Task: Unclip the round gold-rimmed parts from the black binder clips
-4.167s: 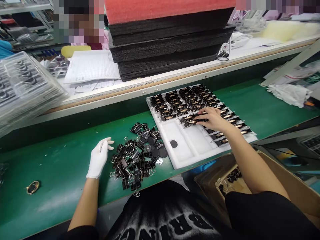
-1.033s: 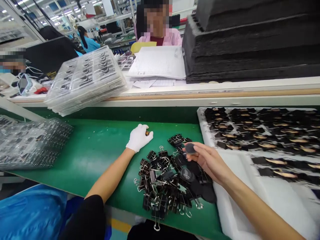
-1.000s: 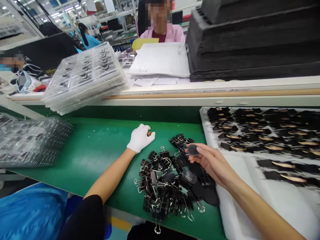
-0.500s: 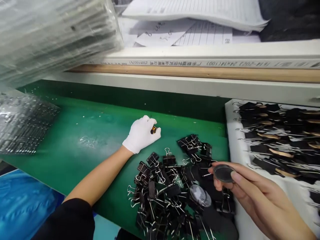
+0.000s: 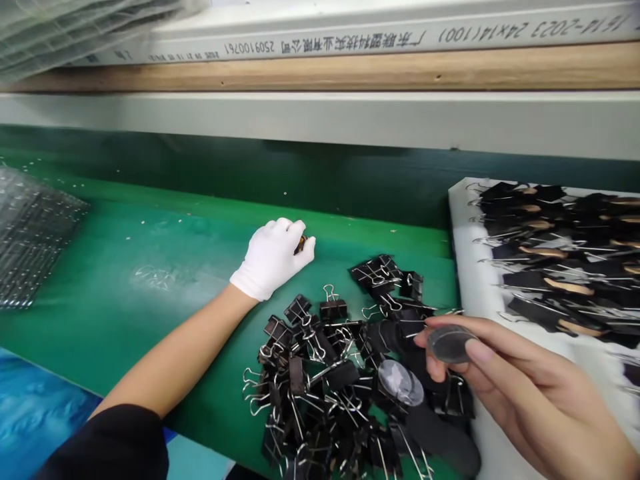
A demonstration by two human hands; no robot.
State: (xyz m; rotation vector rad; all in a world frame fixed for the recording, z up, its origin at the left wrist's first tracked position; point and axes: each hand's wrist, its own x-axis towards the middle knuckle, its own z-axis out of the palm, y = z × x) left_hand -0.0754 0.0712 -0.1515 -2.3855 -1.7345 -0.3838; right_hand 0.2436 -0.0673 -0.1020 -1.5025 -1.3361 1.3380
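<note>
A: How is the largest thing bounded?
B: The green bench (image 5: 110, 300) is closed off at the back by a dark upright panel (image 5: 350, 180), and its near edge is cut slantwise at lower left.

A: What is set upon it?
B: At right, a white tray (image 5: 463, 247) is filled along its far part with rows of black clips (image 5: 533, 310). At far left, a stack of clear trays (image 5: 35, 233) is partly cut off by the frame. A heaped pile of binder clips (image 5: 320, 373) is spread just beside the white tray's left edge.

A: And room for moving?
B: Mostly at left: a broad green stretch is left between the stack and the forearm, while a narrower one is left between pile and panel.

A: How are the hands held?
B: The bare right hand (image 5: 515, 380) is held over the pile's right side, narrowed to a pinch. The gloved left hand (image 5: 273, 257) is curled behind the pile; whether the bench is touched cannot be told.

A: What is gripped?
B: By the right, a dark round disc (image 5: 445, 345), tilted; by the left, a small dark-and-gold piece (image 5: 301, 245), mostly hidden between thumb and fingers.
</note>
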